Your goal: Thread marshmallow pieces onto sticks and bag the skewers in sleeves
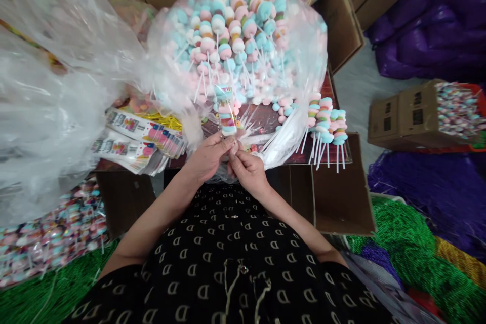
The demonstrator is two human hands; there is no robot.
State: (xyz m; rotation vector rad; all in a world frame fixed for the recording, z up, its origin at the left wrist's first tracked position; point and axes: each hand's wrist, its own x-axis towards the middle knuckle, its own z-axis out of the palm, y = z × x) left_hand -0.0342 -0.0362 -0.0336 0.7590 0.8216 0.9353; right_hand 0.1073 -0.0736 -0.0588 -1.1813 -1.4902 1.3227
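A marshmallow skewer (228, 117) in a clear printed wrapper stands upright between my hands, its pink, white and blue pieces uppermost. My left hand (208, 156) is closed around the wrapper's lower end, thumb and fingers pinched together. Fingertips of my right hand (248, 168) meet the left thumb there, pinching the bottom of the wrapped skewer; the stick itself is hidden by the fingers. Behind them a big clear plastic bag (315, 55) bears a heap of unwrapped marshmallow skewers (237, 28). Flat printed wrappers (132, 134) lie stacked to the left of my left hand.
More skewers (328, 119) lie at the table's right edge, sticks overhanging. White sticks (281, 136) lie near my right hand. Gold twist ties (163, 119) sit behind the wrappers. Plastic sheeting (45, 111) bulges at left. A cardboard box (341, 187) stands below; wrapped candies (56, 233) fill the lower left.
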